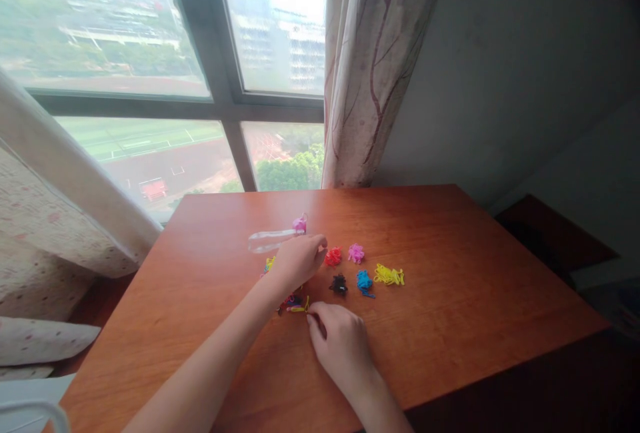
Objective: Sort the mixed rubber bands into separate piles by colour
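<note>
Small coloured elastic bands lie sorted in piles on the table: red (333,256), pink (356,253), black (339,284), blue (365,282) and yellow (389,275). My left hand (300,261) reaches over a mixed heap (271,264), its fingers curled together just left of the red pile. Whatever sits between those fingertips is hidden. At the heap's near edge my right hand (343,336) pinches a yellow elastic band (307,304) with thumb and forefinger. The left hand and forearm cover much of the mixed heap.
A clear plastic pouch (265,241) with a pink piece (300,224) at its end lies beyond my left hand. The brown wooden table (450,313) stands against a window (280,33) with patterned curtains (370,73). A white rail (35,408) shows at lower left.
</note>
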`<state>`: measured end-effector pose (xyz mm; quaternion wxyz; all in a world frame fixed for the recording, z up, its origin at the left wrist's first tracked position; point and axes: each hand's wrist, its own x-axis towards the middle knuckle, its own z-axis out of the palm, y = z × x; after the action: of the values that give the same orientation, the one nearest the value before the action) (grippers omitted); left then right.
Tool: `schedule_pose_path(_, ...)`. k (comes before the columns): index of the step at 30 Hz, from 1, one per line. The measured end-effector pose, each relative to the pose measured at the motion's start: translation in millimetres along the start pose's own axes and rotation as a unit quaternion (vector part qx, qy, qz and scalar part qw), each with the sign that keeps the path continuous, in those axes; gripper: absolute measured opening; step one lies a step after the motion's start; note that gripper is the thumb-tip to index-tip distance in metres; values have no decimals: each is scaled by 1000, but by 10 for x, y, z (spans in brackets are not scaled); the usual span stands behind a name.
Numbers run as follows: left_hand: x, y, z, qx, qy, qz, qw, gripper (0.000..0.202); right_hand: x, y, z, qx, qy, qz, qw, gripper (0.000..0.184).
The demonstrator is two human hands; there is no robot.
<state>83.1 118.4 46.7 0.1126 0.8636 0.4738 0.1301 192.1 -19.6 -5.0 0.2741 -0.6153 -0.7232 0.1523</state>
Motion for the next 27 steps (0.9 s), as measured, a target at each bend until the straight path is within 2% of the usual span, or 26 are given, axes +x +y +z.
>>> schedule_pose_path(4,-180,-8,-108,-13,12,-14,1000,18,7,-17,-22,-5,-1,1,1000,13)
schedule_pose_path(11,-767,-45,-225,-44,5,-28,999,17,26,-78,-46,-29,-5,32,999,6)
schedule_pose_path(15,-1084,-98,-148,-69,5,-51,996,20,50,-103,-1,-52,8,46,998,7)
schedule_pose_path(19,-1313,-154,9,-104,17,-60,993,21,59,-106,44,-69,18,49,996,8)
schedule_pose_path(24,-1439,-194,156,-175,93,-47,979,18,49,-88,68,-77,28,47,995,9)
schedule_pose_path(27,-1448,-193,169,-195,108,-43,974,17,45,-74,78,-81,37,46,995,9)
